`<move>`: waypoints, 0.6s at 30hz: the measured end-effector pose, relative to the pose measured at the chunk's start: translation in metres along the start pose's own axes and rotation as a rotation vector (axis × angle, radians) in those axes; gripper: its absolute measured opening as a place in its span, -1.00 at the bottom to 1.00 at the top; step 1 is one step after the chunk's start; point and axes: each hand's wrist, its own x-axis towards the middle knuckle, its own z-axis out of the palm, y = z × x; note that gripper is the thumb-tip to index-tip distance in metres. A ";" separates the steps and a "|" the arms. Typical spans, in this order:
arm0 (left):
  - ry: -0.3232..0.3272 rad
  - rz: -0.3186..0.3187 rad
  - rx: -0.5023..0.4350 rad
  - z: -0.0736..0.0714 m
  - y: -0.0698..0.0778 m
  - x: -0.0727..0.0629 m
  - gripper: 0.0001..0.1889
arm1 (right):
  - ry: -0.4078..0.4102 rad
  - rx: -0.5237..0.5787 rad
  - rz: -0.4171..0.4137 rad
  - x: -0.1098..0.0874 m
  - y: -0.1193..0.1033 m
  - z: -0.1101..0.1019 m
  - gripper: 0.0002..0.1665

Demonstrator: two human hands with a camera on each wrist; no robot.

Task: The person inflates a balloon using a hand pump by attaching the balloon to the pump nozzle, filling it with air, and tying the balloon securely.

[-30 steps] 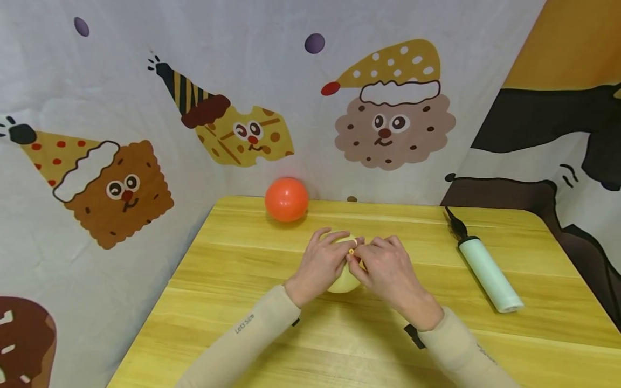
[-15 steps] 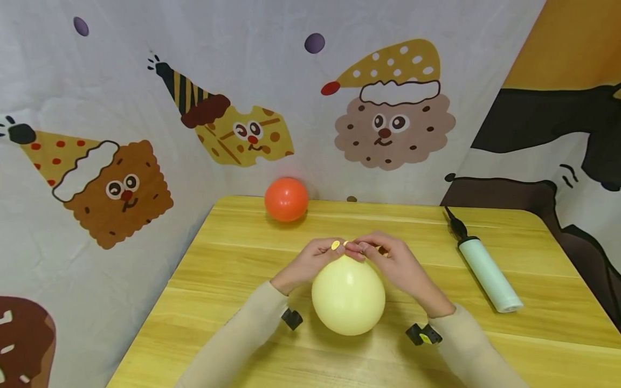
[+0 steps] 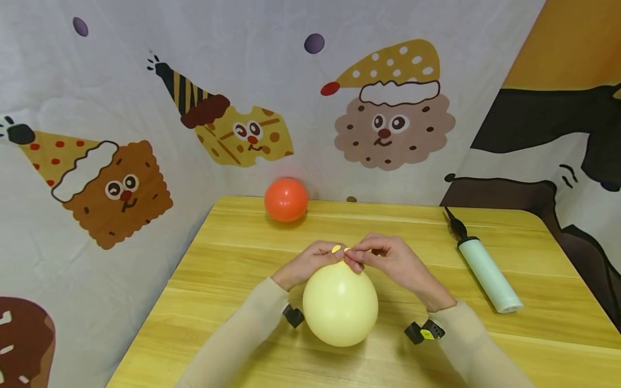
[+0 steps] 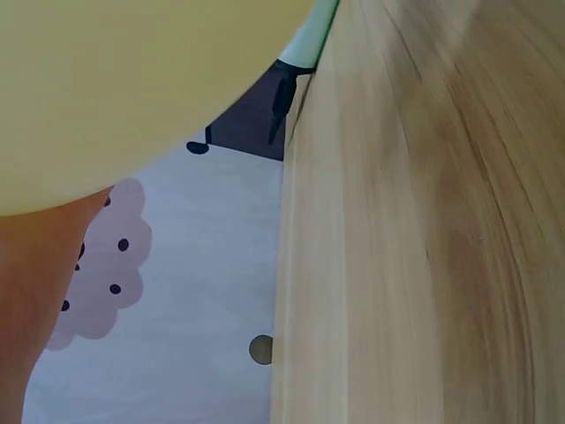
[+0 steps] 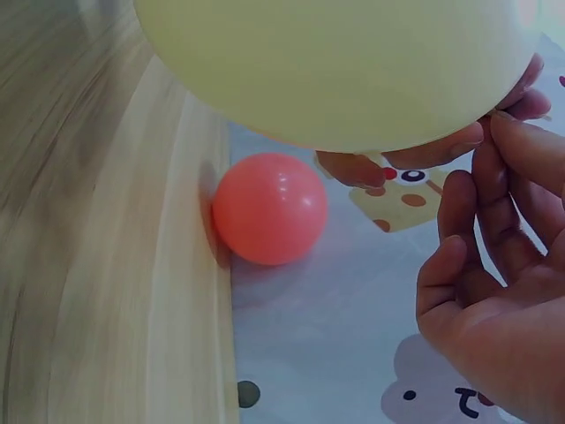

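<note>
A round, inflated pale yellow balloon (image 3: pixel 340 304) hangs below both hands, its neck pointing up and away from the person. My left hand (image 3: pixel 310 264) pinches the balloon's neck, and the yellow rolled lip (image 3: pixel 336 249) shows beside its thumb. From the other side my right hand (image 3: pixel 395 264) pinches at the same neck with thumb and fingertips. In the right wrist view the right hand's fingers (image 5: pixel 503 221) curl close to the balloon's edge. The balloon fills the upper left of the left wrist view and hides most of the left hand there.
A smaller red-orange balloon (image 3: pixel 286 200) rests at the back edge of the wooden table (image 3: pixel 218 302). At the right lies a mint-green hand pump (image 3: pixel 490 275) with a black nozzle. A cartoon-printed cloth (image 3: pixel 271 64) hangs behind the table.
The yellow balloon, mostly hidden under the hands a second ago, has swung toward the person and into full view. Both hands have turned, still at its neck. The pump and red-orange balloon stayed put.
</note>
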 end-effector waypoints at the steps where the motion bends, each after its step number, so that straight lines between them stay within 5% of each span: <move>1: -0.004 -0.002 -0.010 0.000 0.000 0.000 -0.49 | 0.001 -0.002 -0.002 0.000 0.000 0.000 -0.86; 18: 0.008 -0.014 -0.063 0.002 -0.011 0.004 -0.44 | 0.106 -0.153 -0.085 -0.003 -0.005 0.006 -0.89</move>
